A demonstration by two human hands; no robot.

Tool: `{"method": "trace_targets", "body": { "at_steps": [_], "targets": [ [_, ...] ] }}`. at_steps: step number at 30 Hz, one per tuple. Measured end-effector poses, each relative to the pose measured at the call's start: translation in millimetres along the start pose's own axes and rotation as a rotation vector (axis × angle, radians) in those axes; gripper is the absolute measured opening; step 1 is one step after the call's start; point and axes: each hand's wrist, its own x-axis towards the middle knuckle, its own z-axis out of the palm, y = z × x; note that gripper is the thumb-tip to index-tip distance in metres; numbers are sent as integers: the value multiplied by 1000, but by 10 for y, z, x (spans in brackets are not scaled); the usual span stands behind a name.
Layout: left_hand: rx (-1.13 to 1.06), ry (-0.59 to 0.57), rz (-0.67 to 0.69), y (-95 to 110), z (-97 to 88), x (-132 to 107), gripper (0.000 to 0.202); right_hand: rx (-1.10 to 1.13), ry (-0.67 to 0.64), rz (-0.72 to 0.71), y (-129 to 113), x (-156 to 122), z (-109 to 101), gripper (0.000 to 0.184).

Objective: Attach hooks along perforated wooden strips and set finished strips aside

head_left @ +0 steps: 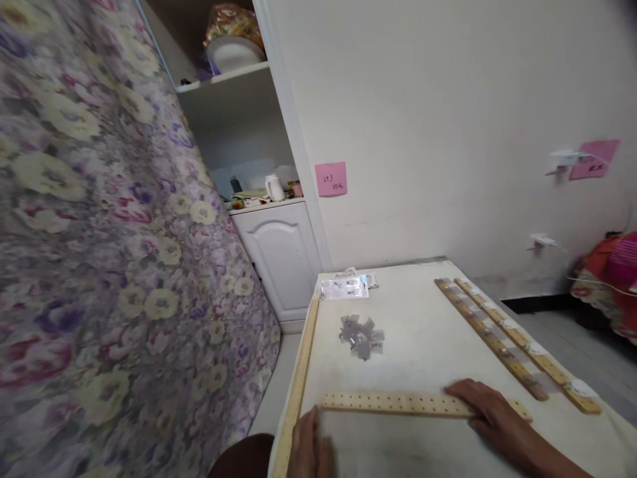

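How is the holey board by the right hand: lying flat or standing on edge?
Lying flat: the holey board shows its broad, hole-dotted face upward on the table.

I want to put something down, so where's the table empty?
The biggest bare patch of table is between the small packets and the paired strips. Another is in front of the holed strip, between the left hand and right hand. The back left corner, with plastic packs, is crowded.

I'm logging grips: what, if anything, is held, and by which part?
The right hand holds the holed wooden strip near its right end; whether the left hand holds anything is unclear.
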Motion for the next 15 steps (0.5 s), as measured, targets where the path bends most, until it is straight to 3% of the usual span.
{"method": "trace_targets", "body": {
  "at_steps": [5, 8, 15],
  "targets": [
    [107, -82, 93, -10, 198, 77, 46, -63, 52, 28, -43, -7, 86, 46],
    [142, -72, 94, -22, 299, 118, 45, -63, 67, 1, -64, 20, 95, 38],
    [165, -59, 82, -68, 313, 234, 44, -3, 65, -83, -82, 78, 18, 30]
  ]
}}
